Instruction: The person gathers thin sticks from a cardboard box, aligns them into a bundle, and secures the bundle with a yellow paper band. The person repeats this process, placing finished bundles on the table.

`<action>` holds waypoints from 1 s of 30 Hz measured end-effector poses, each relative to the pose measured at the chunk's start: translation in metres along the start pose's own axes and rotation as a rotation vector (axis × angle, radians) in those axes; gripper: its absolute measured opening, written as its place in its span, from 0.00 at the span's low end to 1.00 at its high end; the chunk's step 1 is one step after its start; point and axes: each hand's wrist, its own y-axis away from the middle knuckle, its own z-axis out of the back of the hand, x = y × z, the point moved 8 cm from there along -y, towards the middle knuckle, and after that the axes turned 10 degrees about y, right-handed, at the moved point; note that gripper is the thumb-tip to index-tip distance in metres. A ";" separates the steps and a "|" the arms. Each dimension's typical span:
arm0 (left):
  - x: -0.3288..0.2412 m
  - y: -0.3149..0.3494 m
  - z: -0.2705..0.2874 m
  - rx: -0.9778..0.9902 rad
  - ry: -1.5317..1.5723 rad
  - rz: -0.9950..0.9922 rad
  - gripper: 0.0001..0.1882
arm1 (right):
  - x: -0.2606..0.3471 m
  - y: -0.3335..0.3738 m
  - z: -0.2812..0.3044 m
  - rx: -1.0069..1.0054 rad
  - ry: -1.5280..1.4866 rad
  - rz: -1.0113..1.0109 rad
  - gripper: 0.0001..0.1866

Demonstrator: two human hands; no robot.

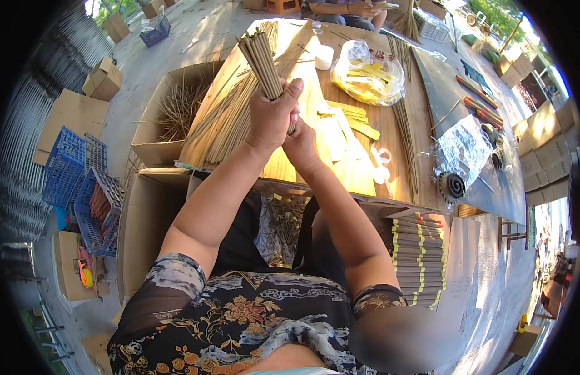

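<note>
Our left hand (270,120) grips a bundle of thin, straight brown sticks (260,59), tilted above the light-brown wooden surface (271,166); our right hand (300,144) closes around its lower end. If our grip slackened, seemingly untied sticks could slip and scatter.

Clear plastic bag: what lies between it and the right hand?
In the head view, loose yellow strips lie between the clear plastic bag and the right hand, plus a pale patch, too glaring to identify.
</note>
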 end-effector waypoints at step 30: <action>-0.088 0.098 -0.006 -0.123 0.168 0.020 0.08 | 0.101 0.102 -0.002 0.035 0.186 0.049 0.13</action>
